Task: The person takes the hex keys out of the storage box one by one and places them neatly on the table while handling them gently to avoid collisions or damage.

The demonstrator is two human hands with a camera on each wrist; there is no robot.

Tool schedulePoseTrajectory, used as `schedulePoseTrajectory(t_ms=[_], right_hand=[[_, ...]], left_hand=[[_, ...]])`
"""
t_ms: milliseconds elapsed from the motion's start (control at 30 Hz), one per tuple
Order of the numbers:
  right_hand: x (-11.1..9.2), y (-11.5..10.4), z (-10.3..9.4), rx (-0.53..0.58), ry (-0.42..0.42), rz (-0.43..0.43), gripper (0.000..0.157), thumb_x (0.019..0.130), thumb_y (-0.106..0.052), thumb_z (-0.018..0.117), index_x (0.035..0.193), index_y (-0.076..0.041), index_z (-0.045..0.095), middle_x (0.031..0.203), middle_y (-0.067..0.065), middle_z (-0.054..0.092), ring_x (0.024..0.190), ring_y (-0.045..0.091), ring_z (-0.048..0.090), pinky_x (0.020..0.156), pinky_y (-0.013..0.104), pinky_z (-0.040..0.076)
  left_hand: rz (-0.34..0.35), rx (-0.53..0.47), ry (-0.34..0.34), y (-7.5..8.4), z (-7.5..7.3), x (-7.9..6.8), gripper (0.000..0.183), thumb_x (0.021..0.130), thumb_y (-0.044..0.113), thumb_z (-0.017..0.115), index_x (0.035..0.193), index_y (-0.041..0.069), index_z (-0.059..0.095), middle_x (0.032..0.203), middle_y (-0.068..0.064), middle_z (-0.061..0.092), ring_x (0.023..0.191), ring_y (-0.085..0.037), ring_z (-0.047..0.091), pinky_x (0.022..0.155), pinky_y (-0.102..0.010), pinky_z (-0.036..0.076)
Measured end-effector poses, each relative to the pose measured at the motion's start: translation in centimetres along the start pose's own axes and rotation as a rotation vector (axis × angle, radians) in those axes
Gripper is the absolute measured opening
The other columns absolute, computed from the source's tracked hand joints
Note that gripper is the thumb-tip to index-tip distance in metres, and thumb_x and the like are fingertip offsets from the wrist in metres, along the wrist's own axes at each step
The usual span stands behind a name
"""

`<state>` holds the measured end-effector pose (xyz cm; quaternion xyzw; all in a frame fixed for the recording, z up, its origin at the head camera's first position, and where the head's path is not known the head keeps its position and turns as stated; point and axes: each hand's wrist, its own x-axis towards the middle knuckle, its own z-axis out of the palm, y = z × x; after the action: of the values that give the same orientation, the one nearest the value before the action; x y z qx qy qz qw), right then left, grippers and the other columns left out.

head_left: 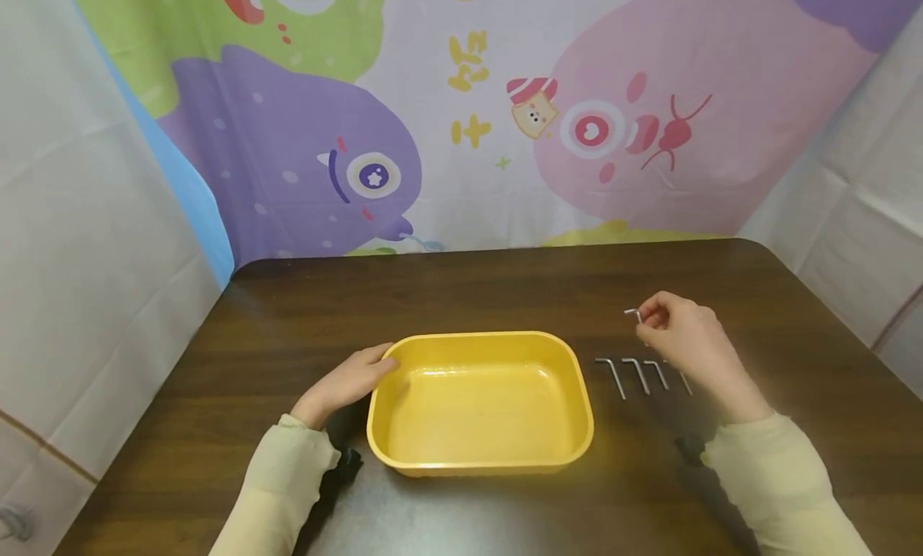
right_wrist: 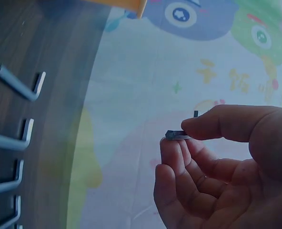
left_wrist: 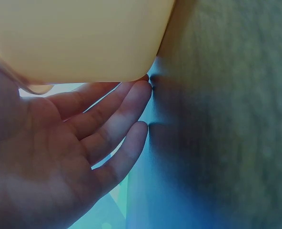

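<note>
A yellow plastic basin (head_left: 479,464) stands on the table, and its inside is bare. My left hand (head_left: 353,377) grips its left rim; the fingers (left_wrist: 115,112) lie against the outer wall, and the thumb reaches over the edge. To the right, my right hand (head_left: 685,336) pinches a small L-shaped hex key (right_wrist: 176,135) between thumb and fingertips, held above the table. Below that hand several more hex keys (head_left: 636,375) lie in a row beside the basin, their short arms at the far end. The rightmost one is partly hidden by my right hand.
The dark wooden table (head_left: 497,288) has rounded far corners. A curtain (head_left: 490,195) printed with cartoon monsters hangs behind its far edge. Pale cloth (head_left: 94,179) hangs along the left side, with more on the right.
</note>
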<state>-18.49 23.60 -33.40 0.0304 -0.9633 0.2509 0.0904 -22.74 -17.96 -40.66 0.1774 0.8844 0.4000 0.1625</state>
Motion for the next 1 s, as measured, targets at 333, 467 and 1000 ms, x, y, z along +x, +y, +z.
schedulePoseTrajectory(t_ms=[333, 467, 1000], right_hand=[[0.0, 2.6, -0.9, -0.016, -0.045, 0.048, 0.021, 0.079, -0.016, 0.057, 0.094, -0.001, 0.06, 0.085, 0.014, 0.065, 0.068, 0.021, 0.058, 0.058, 0.031, 0.04], [0.2, 3.6, -1.1, -0.022, -0.078, 0.074, 0.025, 0.079, -0.017, 0.057, 0.097, 0.0, 0.059, 0.088, 0.015, 0.065, 0.072, 0.023, 0.059, 0.059, 0.033, 0.041], [0.7, 8.0, -1.0, -0.094, -0.217, 0.179, 0.027, 0.079, -0.018, 0.055, 0.093, 0.004, 0.058, 0.092, 0.023, 0.061, 0.077, 0.035, 0.056, 0.061, 0.04, 0.041]], left_hand=[[-0.009, -0.001, 0.003, 0.0, 0.2, 0.1, 0.043, 0.095, 0.025, 0.036, 0.132, 0.006, 0.044, 0.121, -0.009, 0.056, 0.104, -0.019, 0.053, 0.095, -0.043, 0.038], [-0.012, -0.003, 0.0, -0.1, 0.1, 0.1, 0.044, 0.095, 0.026, 0.036, 0.133, 0.005, 0.042, 0.123, -0.011, 0.055, 0.107, -0.021, 0.052, 0.096, -0.044, 0.037], [-0.006, 0.001, 0.008, 0.0, 0.1, 0.0, 0.043, 0.095, 0.027, 0.037, 0.131, 0.004, 0.045, 0.119, -0.01, 0.057, 0.102, -0.019, 0.054, 0.094, -0.042, 0.039]])
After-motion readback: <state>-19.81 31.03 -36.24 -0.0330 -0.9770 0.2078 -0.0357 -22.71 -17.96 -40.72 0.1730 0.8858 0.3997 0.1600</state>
